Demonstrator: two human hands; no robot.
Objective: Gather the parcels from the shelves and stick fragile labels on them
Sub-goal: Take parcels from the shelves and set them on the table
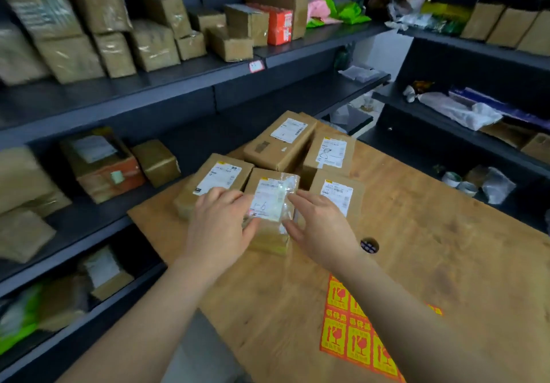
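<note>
Fingers (223, 196) of left hand (220, 228) and right hand (321, 228) being held nearly straight, apart, pressed on either side of parcel (268, 201), seemingly being seated among other parcels (279, 141) on worktop (431, 248). Gathering judged nearly finished. Next, fragile label sheet (357, 344), 5 o'clock of parcel, being called for peeling.

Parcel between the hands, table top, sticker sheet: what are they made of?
Parcel: brown cardboard, matte, under glossy clear film that glints; white paper label. Table top: wood or plywood, likely, with visible grain and stains. Sticker sheet: printed red-and-yellow paper, probably.
</note>
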